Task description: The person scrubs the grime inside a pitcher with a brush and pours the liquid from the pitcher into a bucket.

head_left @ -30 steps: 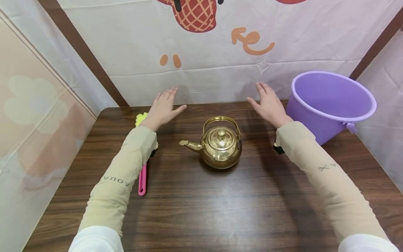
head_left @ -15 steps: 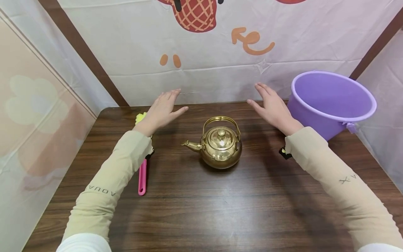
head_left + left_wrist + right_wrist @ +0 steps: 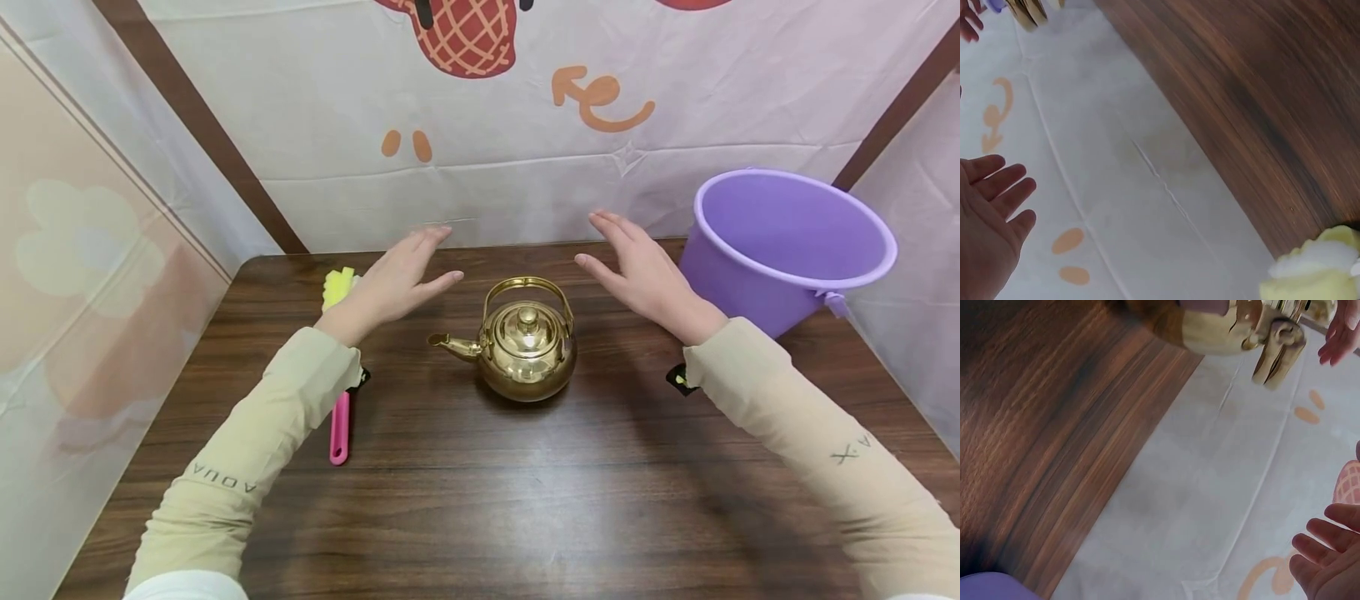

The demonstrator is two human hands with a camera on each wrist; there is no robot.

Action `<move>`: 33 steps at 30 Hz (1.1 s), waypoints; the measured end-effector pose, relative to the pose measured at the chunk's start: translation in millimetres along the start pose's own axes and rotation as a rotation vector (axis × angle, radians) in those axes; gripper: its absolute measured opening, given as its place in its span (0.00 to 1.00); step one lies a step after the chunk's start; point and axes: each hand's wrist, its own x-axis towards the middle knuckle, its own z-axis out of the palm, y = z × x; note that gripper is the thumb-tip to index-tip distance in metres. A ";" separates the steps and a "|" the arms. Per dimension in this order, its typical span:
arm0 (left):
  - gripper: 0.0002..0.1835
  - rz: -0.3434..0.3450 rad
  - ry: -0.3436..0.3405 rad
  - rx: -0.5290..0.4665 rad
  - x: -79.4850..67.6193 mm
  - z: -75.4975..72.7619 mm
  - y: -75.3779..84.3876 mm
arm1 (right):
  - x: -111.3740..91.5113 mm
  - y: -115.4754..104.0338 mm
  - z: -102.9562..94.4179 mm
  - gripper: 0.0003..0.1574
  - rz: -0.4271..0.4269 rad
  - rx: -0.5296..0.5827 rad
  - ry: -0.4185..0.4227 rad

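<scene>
A shiny brass kettle [image 3: 527, 358] with a lid and an upright loop handle stands mid-table, its spout pointing left. To its upper left, my left hand [image 3: 397, 279] hovers with extended fingers, holding nothing. Under that forearm lies a brush with a pink handle [image 3: 340, 429] and a yellow scalloped head [image 3: 338, 287]; its middle is hidden by the wrist. My right hand [image 3: 645, 271] hovers to the kettle's upper right, fingers extended and nothing held. In the right wrist view the kettle [image 3: 1210, 328] appears at the top, apart from the right hand [image 3: 1332, 556].
A large purple bucket [image 3: 757, 287] stands at the back right, just beyond the right hand. Behind the dark wooden table [image 3: 480, 517] hangs a pale printed cloth [image 3: 322, 125], close to both hands' fingertips.
Both hands have come somewhat closer together and a little nearer the kettle, with the elbows spreading outward. Kettle, brush and bucket stay where they were.
</scene>
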 end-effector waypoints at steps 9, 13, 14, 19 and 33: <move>0.40 0.021 -0.033 -0.019 -6.9 3.7 14.3 | -10.5 -11.4 2.8 0.41 -0.040 0.018 -0.005; 0.40 0.032 -0.032 -0.021 -8.6 5.6 17.8 | -14.7 -14.1 4.6 0.40 -0.058 0.025 -0.007; 0.39 0.030 -0.036 -0.021 -8.9 6.3 18.5 | -15.8 -14.7 5.3 0.40 -0.063 0.027 -0.008; 0.39 0.041 -0.055 -0.025 -11.2 9.5 22.3 | -20.8 -16.8 9.2 0.40 -0.080 0.032 -0.016; 0.41 0.134 -0.073 -0.035 -17.0 20.8 30.8 | -31.4 -21.3 19.8 0.39 -0.099 0.052 -0.047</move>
